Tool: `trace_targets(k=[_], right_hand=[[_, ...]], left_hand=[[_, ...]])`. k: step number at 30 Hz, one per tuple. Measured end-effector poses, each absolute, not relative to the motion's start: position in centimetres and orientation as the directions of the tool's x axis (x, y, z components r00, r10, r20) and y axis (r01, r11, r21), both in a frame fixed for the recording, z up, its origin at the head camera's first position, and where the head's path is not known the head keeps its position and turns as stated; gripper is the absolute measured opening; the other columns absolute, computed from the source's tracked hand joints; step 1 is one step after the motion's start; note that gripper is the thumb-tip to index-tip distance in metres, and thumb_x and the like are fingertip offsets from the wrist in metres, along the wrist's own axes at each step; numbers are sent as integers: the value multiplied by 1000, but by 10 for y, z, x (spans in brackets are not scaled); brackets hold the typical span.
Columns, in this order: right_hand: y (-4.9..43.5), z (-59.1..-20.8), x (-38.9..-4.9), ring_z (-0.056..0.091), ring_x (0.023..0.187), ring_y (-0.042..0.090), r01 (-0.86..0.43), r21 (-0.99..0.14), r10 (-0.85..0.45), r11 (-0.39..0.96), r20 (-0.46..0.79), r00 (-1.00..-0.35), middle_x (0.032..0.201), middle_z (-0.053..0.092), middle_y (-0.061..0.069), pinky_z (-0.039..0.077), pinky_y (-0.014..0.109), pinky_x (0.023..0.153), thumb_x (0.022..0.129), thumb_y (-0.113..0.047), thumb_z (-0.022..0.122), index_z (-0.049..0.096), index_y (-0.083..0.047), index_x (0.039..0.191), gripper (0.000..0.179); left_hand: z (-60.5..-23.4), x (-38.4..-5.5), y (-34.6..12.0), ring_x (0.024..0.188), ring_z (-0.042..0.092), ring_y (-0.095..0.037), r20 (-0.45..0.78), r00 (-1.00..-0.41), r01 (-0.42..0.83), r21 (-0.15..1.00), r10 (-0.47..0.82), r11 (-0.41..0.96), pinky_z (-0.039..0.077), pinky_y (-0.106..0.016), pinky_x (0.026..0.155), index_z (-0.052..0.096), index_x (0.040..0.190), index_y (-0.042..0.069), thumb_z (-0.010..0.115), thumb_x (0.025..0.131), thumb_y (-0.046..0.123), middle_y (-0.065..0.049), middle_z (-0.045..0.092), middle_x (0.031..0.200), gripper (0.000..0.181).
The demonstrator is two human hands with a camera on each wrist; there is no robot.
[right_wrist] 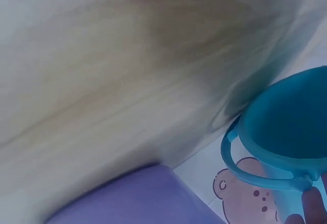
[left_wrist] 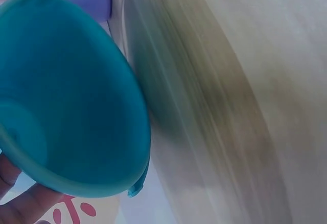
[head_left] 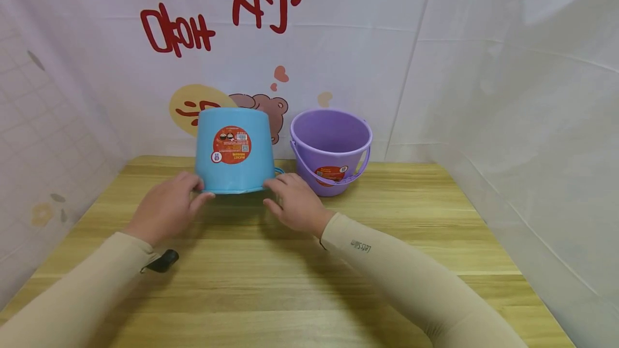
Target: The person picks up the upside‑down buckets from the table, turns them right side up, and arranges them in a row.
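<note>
An upside-down light-blue bucket (head_left: 237,173) is held near the back of the wooden table, its mouth facing down and its red round label toward me. My left hand (head_left: 166,205) grips the rim on the left side, thumb along the edge. On the opposite side, my right hand (head_left: 299,203) pinches the rim close to the handle joint. The left wrist view looks into the bucket's hollow inside (left_wrist: 82,86), and nothing shows in it. A loop of blue handle (right_wrist: 232,165) hangs out from the rim in the right wrist view.
Just right of the blue bucket stands an upright purple bucket (head_left: 306,168), its handle lowered across the front. Behind the wooden table (head_left: 242,289) hangs a white printed curtain (head_left: 353,63), with more white sheeting (head_left: 537,138) along the right side.
</note>
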State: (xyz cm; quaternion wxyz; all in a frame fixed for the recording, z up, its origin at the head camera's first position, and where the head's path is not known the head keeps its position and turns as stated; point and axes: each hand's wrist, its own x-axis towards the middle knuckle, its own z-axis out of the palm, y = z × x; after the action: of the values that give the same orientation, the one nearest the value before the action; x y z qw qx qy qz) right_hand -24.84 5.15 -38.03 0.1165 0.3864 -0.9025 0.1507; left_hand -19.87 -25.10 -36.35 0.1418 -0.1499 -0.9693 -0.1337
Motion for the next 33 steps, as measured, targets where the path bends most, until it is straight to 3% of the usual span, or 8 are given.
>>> trace_targets(k=[10, 23, 28, 33], right_hand=[[52, -370, -249, 64, 115, 23, -774, -214, -666, 596, 406, -626, 121, 71, 6, 51, 39, 105, 103, -26, 70, 66, -12, 133, 33], [53, -361, -251, 66, 104, 27, -814, -168, -635, 556, 545, -547, 111, 71, 9, 54, 39, 98, 99, -9, 72, 70, -10, 127, 28], [54, -358, -252, 65, 105, 26, -821, -166, -640, 547, 549, -537, 113, 71, 9, 54, 38, 97, 101, -10, 71, 69, -14, 134, 34], [56, -355, -255, 59, 95, 21, -844, -143, -675, 516, 539, -504, 103, 66, 7, 51, 35, 89, 101, -9, 70, 65, -20, 146, 47]], left_hand=[[-352, -194, -251, 76, 55, -23, 322, -921, 308, 257, 220, 916, 48, -37, 65, 64, 103, 6, 69, 103, 36, -11, 63, 96, 30], [-341, -194, -249, 73, 51, -22, 343, -924, 282, 321, 167, 904, 40, -32, 57, 60, 101, 7, 64, 106, 39, -8, 55, 88, 33], [-338, -195, -249, 73, 53, -22, 363, -918, 287, 326, 161, 901, 41, -32, 56, 59, 103, 7, 62, 106, 41, -8, 55, 88, 35], [-334, -196, -248, 75, 55, -23, 361, -921, 276, 347, 144, 896, 43, -32, 57, 59, 106, 6, 64, 106, 39, -9, 57, 90, 34]])
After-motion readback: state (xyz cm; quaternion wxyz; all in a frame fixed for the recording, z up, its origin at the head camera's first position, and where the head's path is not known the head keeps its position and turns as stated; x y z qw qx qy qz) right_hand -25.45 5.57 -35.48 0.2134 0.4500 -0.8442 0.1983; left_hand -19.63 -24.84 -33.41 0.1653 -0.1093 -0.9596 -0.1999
